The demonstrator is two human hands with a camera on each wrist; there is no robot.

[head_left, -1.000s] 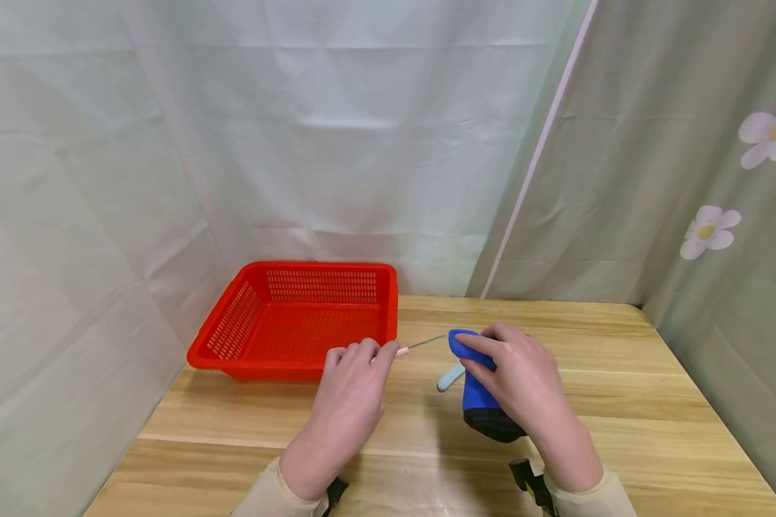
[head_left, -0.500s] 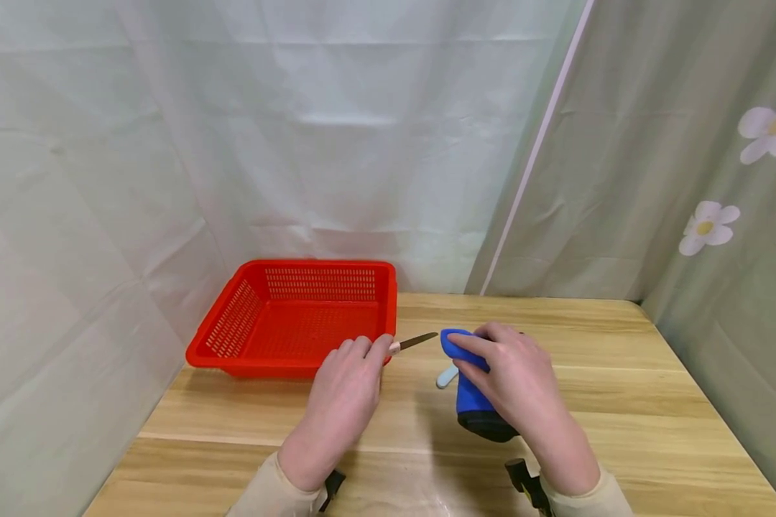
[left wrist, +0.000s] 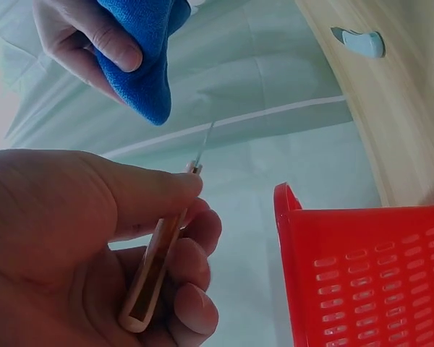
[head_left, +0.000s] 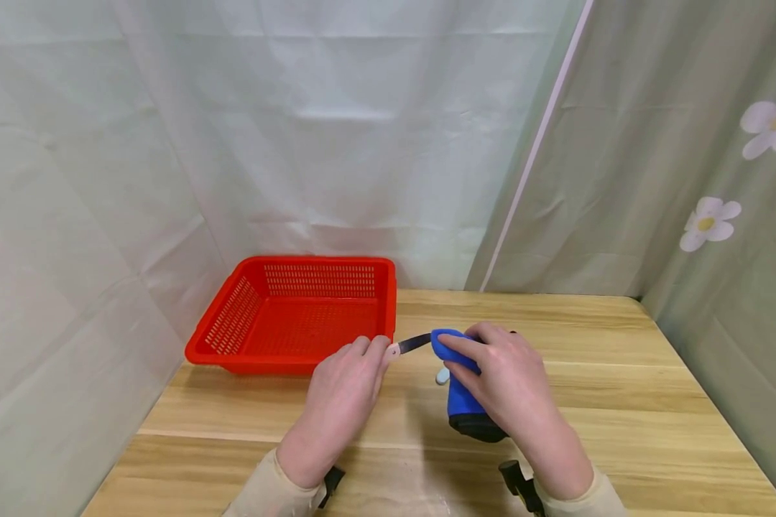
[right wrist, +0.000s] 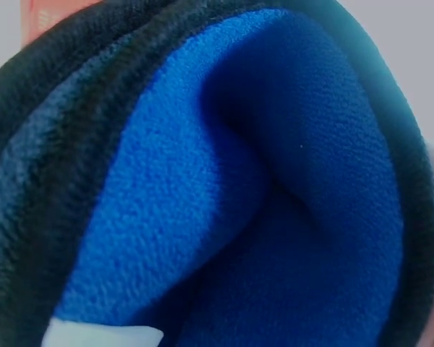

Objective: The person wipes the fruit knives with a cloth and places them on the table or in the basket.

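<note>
My left hand [head_left: 343,402] grips the pale pink handle of a folding knife [head_left: 394,352], its thumb and curled fingers round the slotted handle in the left wrist view. The unfolded dark blade points right. My right hand [head_left: 501,373] pinches a folded blue cloth [head_left: 463,395] with black edging. In the head view the cloth's near corner meets the blade tip; the left wrist view shows the cloth [left wrist: 148,65] a little apart from the blade. The right wrist view is filled by the cloth's folds [right wrist: 166,166].
A red plastic basket [head_left: 200,352] stands at the back left of the wooden table [head_left: 621,402]. Behind the cloth lies a second small knife with a pale blue handle [left wrist: 363,45], partly hidden in the head view [head_left: 442,375]. Curtains hang behind the table.
My right hand and the cloth have shifted left, up to the blade tip. The knife has turned, so its blade now shows its flat side. More of the pale blue handle is covered.
</note>
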